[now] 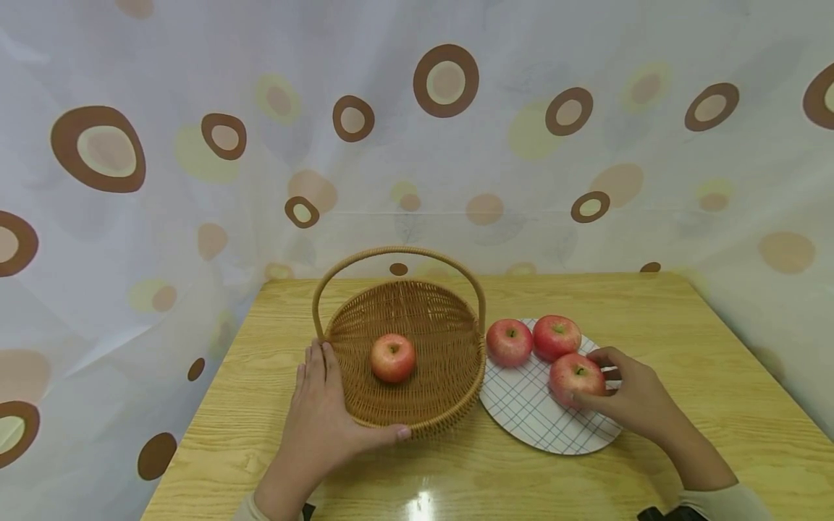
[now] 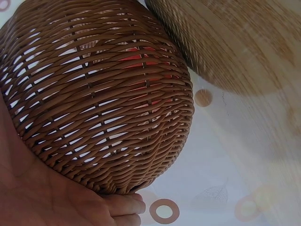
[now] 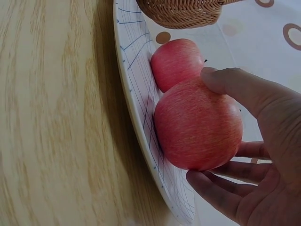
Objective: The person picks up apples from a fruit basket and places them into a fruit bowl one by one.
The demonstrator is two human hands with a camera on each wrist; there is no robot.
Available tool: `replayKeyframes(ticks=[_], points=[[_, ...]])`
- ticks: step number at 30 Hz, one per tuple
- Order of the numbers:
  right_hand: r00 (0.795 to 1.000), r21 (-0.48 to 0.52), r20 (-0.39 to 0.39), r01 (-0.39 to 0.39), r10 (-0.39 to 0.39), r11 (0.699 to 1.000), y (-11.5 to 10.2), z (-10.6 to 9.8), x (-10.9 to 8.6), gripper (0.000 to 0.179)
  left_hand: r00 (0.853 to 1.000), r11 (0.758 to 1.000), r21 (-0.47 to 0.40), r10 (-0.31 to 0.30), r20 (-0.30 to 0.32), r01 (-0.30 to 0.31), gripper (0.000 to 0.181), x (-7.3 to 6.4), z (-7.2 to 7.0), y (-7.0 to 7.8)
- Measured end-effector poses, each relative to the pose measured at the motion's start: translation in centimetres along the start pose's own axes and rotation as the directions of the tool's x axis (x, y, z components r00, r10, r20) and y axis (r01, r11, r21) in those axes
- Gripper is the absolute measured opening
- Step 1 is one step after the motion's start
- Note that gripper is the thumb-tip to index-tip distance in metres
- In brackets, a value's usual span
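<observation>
A round wicker basket point(image 1: 449, 376) with a tall arched handle point(image 1: 399, 250) stands on the table, one red apple point(image 1: 393, 358) lying inside it. My left hand point(image 1: 324, 420) rests along the basket's near left rim, fingers extended on the left side and thumb stretched along the front. In the left wrist view its palm lies against the woven outer wall point(image 2: 103, 94). To the right, a white plate with blue checks point(image 1: 528, 420) bears three apples. My right hand point(image 1: 635, 391) holds the nearest apple point(image 3: 200, 125) between thumb and fingers, low over the plate. Two other apples point(image 1: 510, 343) sit behind it.
The light wood table point(image 1: 215, 449) reaches back to a pale curtain point(image 1: 384, 58) printed with brown and yellow circles. The same curtain hangs on the left and right sides. The plate's left edge lies close to the basket.
</observation>
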State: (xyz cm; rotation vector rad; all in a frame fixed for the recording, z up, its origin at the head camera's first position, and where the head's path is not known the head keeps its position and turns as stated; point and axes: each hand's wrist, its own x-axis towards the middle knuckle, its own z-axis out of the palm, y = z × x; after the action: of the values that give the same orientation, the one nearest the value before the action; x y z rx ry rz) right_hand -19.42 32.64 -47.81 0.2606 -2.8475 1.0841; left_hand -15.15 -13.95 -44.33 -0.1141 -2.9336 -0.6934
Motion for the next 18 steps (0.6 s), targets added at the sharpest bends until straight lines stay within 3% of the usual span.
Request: replayKeyframes(ticks=[8, 12, 18], points=[[1.0, -0.004, -0.012, 0.008, -0.008, 1.0, -0.1, -0.1, -0.1, 0.067, 1.0, 1.0, 0.013, 0.0, 0.011, 0.0, 0.175, -0.1, 0.0, -0.1], [0.998, -0.001, -0.056, 0.025, -0.025, 1.0, -0.3, -0.1, -0.3, 0.067, 1.0, 1.0, 0.022, 0.006, 0.007, -0.006, 0.176, 0.0, 0.1, -0.2], [0.986, -0.114, -0.138, 0.075, -0.091, 0.991, -1.3, -0.3, -0.2, 0.072, 1.0, 1.0, 0.017, 0.006, 0.002, -0.006, 0.176, 0.0, 0.1, -0.1]])
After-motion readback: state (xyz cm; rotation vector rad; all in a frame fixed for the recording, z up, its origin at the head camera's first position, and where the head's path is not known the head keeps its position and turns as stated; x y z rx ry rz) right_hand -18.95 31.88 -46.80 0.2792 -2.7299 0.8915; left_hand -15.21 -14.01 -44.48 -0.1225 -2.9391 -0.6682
